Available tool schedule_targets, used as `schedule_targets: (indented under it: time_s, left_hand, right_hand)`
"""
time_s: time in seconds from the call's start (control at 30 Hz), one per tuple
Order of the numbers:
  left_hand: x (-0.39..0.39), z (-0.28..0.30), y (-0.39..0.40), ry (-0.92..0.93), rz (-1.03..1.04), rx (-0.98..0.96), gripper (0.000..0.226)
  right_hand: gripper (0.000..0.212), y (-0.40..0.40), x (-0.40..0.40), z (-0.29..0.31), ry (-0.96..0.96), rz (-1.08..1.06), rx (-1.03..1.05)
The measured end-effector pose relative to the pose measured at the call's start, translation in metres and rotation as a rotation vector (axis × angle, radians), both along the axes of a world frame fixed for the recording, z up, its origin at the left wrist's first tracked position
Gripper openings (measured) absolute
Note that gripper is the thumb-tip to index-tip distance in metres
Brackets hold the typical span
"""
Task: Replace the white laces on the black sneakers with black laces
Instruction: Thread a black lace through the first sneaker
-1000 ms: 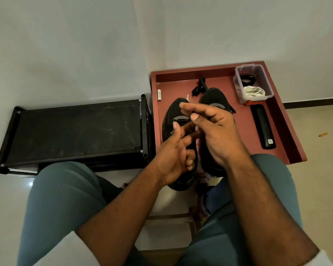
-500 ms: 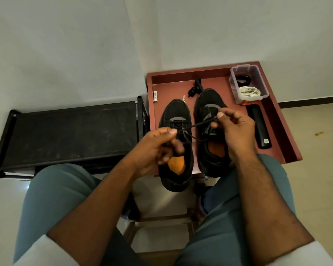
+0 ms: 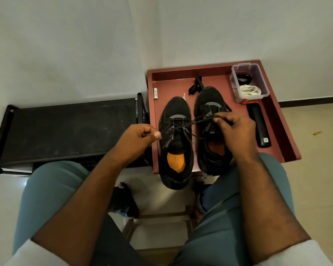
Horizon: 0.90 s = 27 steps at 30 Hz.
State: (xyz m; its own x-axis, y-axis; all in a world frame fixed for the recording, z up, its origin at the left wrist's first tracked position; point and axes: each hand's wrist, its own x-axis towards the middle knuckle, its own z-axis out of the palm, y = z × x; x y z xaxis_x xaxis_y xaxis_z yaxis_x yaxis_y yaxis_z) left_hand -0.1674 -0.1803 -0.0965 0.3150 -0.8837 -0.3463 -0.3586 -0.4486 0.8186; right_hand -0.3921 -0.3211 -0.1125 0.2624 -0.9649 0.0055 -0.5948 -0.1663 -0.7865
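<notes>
From my remote feed I can make out print on three things, none of it legible: a small white cylinder [image 3: 155,93] lying at the left edge of the red tray [image 3: 288,150] carries a line of dark lettering along its length, too small for me to read. The orange insole [image 3: 175,162] of the left sneaker [image 3: 176,143] shows faint marks that may be a brand stamp, blurred past reading. The black bar-shaped object [image 3: 259,127] on the tray's right side has a small white square sticker near its near end, perhaps a code, which I cannot resolve.
</notes>
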Motion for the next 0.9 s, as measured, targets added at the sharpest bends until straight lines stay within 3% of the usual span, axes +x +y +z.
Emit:
schedule_targets:
  time_s: [0.1, 0.17, 0.23, 0.33, 0.4, 0.53, 0.67, 0.8, 0.9]
  left_hand:
    - [-0.004, -0.004, -0.003, -0.067, 0.009, -0.035, 0.016]
    - [-0.012, -0.003, -0.008, -0.047, -0.033, -0.064, 0.013]
    - [-0.018, -0.001, -0.012, -0.033, -0.072, -0.098, 0.012]
    - [-0.016, 0.0, -0.013, 0.048, 0.051, -0.081, 0.014]
    - [-0.017, 0.0, -0.013, 0.108, 0.081, -0.07, 0.02]
    - [-0.025, 0.001, -0.019, 0.107, -0.006, -0.076, 0.04]
    - [-0.023, 0.002, -0.026, 0.184, 0.064, -0.111, 0.067]
    - [-0.033, -0.011, -0.028, 0.011, 0.254, -0.114, 0.048]
    - [-0.044, -0.028, -0.029, -0.083, 0.188, -0.05, 0.038]
  right_hand:
    - [0.062, 0.013, 0.014, 0.004, 0.259, 0.274, -0.073]
    - [0.074, 0.03, 0.035, 0.005, 0.274, 0.522, -0.014]
    - [0.046, 0.04, 0.047, 0.0, 0.183, 0.583, -0.022]
    - [0.017, 0.03, 0.041, -0.007, 0.089, 0.422, -0.087]
    - [0.019, 0.023, 0.034, -0.009, 0.145, 0.41, -0.151]
    - [0.054, 0.034, 0.043, -0.008, 0.138, 0.543, -0.131]
    - [0.025, 0.035, 0.048, -0.016, -0.01, 0.534, -0.145]
    - [0.017, 0.03, 0.046, -0.025, 0.017, 0.317, -0.14]
    - [0.017, 0.03, 0.05, -0.03, 0.135, 0.294, -0.131]
